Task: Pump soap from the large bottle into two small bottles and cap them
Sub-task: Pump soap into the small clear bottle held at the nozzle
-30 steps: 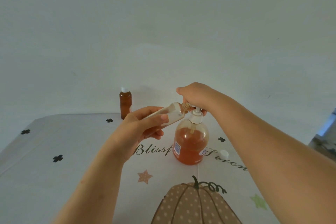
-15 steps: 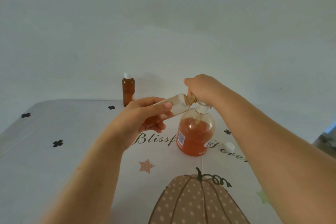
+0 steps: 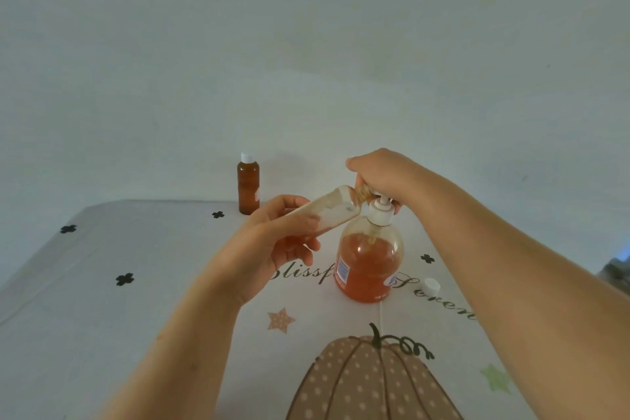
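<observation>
Left hand point(image 3: 272, 245) is gripping the small bottle point(image 3: 335, 210), tilting its neck up to the pump point(image 3: 380, 210).
It's looking clear and mostly empty, with amber at the neck. Right hand point(image 3: 378, 170) is curling over the pump of the large bottle point(image 3: 368, 262), which is standing mid-table, partly full of orange soap.

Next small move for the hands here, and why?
Likely press the white pump head down with the right hand. The left hand holds the small clear plastic bottle tilted, mouth at the nozzle, and it looks mostly unfilled; the large clear bottle of orange soap has plenty.
</observation>
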`<state>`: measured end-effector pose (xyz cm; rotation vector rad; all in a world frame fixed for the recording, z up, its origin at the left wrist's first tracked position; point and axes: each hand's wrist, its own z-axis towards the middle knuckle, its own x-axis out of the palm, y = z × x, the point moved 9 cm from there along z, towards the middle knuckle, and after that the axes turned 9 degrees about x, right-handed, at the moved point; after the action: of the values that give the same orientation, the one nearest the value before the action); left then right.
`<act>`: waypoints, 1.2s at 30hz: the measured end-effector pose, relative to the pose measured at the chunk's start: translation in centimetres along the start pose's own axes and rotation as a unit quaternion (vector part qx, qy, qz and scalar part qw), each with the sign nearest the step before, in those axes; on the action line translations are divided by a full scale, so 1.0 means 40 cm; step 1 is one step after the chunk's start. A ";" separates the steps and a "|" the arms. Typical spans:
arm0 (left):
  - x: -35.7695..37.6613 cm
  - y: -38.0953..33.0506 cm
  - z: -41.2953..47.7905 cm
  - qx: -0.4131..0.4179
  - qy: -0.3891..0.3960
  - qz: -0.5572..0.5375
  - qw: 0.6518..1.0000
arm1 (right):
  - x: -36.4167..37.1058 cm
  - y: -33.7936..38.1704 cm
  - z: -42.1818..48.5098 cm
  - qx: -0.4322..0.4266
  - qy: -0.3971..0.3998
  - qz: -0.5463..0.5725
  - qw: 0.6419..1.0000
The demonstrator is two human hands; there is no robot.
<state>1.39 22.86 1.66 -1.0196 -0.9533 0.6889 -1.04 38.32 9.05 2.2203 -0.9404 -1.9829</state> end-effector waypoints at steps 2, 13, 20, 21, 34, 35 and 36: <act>0.002 -0.006 -0.007 0.014 -0.005 -0.017 1.000 | -0.002 0.006 0.003 -0.007 0.003 -0.003 1.000; 0.000 -0.015 -0.017 0.060 -0.029 -0.029 0.997 | -0.017 0.023 -0.013 -0.058 -0.025 0.000 0.998; -0.002 -0.004 -0.012 0.044 -0.028 -0.042 0.998 | -0.008 0.021 -0.012 -0.066 -0.035 -0.021 0.997; -0.005 -0.003 -0.011 0.043 -0.031 -0.040 0.998 | -0.002 0.019 -0.012 -0.061 -0.032 -0.023 0.997; -0.005 0.003 -0.007 0.036 -0.031 -0.036 0.998 | 0.006 0.004 -0.013 -0.053 -0.033 0.002 0.998; -0.002 0.000 -0.008 0.037 -0.031 -0.037 0.998 | 0.004 0.001 -0.018 -0.047 -0.030 0.015 0.998; -0.002 -0.002 -0.008 0.038 -0.032 -0.039 0.998 | 0.004 -0.001 -0.022 -0.036 -0.022 0.028 0.999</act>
<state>1.66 22.62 1.62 -0.8945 -1.0098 0.6906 -0.20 37.95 9.04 2.0993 -0.9100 -2.0158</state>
